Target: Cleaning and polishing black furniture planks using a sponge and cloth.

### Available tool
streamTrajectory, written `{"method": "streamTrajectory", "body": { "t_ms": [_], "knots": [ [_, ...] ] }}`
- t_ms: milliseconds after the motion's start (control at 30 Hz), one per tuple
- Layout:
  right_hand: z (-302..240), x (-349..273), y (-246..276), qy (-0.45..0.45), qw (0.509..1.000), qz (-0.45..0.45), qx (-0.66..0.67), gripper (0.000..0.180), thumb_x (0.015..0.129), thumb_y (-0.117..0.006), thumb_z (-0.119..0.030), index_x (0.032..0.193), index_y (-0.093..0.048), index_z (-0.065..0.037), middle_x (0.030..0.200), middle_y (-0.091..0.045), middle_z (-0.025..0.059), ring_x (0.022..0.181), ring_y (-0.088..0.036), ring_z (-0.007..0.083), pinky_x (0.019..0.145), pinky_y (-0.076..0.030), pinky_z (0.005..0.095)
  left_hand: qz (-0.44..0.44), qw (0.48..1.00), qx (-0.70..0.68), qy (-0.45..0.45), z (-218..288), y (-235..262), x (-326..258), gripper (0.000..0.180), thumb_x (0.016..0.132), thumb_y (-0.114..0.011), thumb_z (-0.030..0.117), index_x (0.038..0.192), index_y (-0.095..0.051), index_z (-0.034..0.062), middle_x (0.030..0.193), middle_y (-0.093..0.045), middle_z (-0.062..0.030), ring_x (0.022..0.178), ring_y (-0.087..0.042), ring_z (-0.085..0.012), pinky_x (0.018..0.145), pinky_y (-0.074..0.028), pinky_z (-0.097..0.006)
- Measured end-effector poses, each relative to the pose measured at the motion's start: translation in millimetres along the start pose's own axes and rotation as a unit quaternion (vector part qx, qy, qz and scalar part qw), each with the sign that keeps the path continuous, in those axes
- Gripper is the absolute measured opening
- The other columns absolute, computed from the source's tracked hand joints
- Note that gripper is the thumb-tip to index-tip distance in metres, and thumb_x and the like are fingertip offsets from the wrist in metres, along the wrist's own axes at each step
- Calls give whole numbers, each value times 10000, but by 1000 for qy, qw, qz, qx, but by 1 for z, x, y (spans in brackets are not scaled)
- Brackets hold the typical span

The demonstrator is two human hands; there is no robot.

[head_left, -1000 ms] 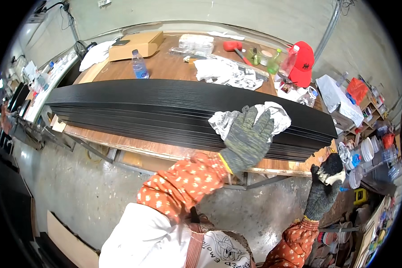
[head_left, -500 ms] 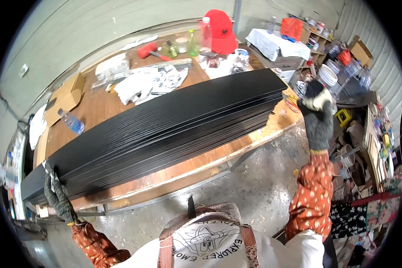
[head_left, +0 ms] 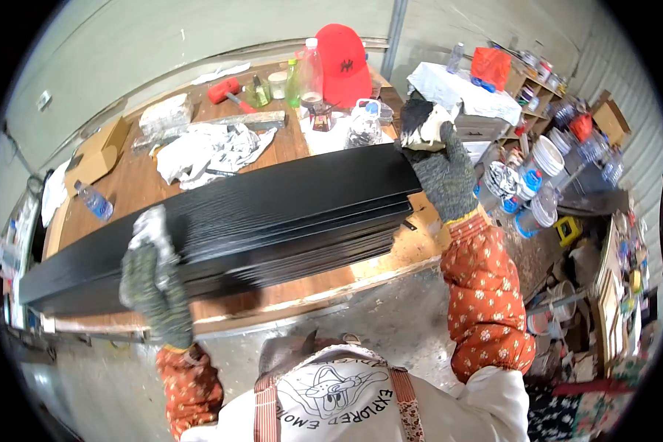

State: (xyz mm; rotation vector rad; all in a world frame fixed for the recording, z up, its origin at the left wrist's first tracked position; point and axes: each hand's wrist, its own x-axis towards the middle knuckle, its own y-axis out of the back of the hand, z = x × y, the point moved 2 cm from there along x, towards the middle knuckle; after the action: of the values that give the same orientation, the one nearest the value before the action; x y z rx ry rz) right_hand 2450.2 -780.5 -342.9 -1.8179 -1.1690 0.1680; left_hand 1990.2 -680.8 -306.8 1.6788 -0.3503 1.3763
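A stack of long, black boards (head_left: 287,193) lies across the wooden table (head_left: 114,193); the top board has a glossy surface. My left hand (head_left: 153,291), in a grey knit glove, is over the left part of the stack, closed on a crumpled white rag (head_left: 150,227) that is slightly blurred. At the right end of the top board, my gloved right hand (head_left: 453,177) grips a wadded white rag (head_left: 433,131) stained black. Its fingers wrap around the wad, which sits at the board's far corner.
Behind the boards lie a crumpled white cloth (head_left: 206,153), a red mallet (head_left: 225,90), bottles (head_left: 311,70) and a red cap (head_left: 342,66). A water bottle (head_left: 94,201) and an opened cardboard box (head_left: 96,155) are at left. Buckets (head_left: 544,158) crowd the floor at right.
My left hand has moved right and inward from the stack's left end. My right hand has swung left from beside the table to the board's right end with its rag.
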Motion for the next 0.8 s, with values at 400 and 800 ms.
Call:
{"method": "streamTrajectory", "body": {
  "t_ms": [400, 800],
  "knots": [
    [-51, -15, 31, -164, 967, -28, 191, 468, 947, -553, -360, 1250, -456, -16, 1156, -537, 114, 1061, -502, 244, 995, -397, 403, -96, 958, -268, -22, 289, -182, 16, 367, 765, -669, 119, 1129, -630, 139, 1155, -583, -84, 1068, -549, -309, 854, -436, -443],
    [-79, -66, 62, 210, 746, 97, -625, 583, 932, -588, -251, 1383, -358, 37, 1345, -468, 182, 1157, -535, 283, 985, -433, 397, -11, 687, -649, 327, 45, -9, 108, 487, 880, -615, 21, 1338, -446, 26, 1102, -628, -151, 1028, -621, -167, 781, -582, -258]
  ]
}}
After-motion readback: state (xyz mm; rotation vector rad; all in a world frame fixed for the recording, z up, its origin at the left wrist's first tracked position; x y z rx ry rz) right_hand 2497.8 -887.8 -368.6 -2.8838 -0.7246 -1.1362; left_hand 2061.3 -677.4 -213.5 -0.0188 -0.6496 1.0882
